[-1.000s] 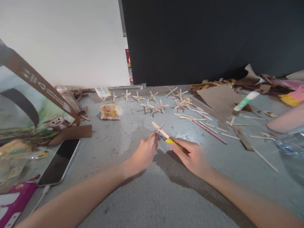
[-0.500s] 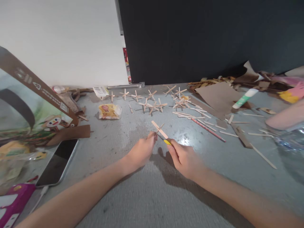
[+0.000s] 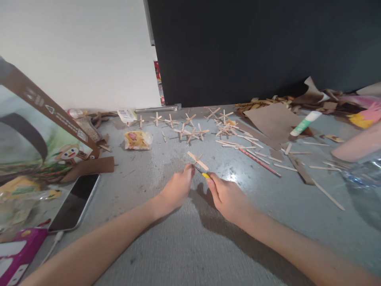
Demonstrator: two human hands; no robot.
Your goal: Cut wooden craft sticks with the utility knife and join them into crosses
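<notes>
My left hand [image 3: 176, 189] is closed, its fingertips pinching the near end of a wooden stick cross [image 3: 197, 160] that lies on the grey floor. My right hand [image 3: 228, 197] is closed round a yellow-handled cutter [image 3: 204, 174], whose tip points at the near end of the cross. Both hands meet in the middle of the view, almost touching. Only a short bit of the yellow handle shows past my fingers.
Several finished stick crosses [image 3: 190, 133] and loose sticks [image 3: 253, 151] lie further back, with a red pencil [image 3: 258, 161], brown card [image 3: 272, 121] and a glue stick [image 3: 306, 123]. A phone [image 3: 74, 200] and printed carton [image 3: 38, 131] are left; a plastic bottle [image 3: 364, 174] is right.
My right hand has slid forward along the yellow cutter, so less of the handle shows. The stick cross and both hands have shifted slightly left and nearer.
</notes>
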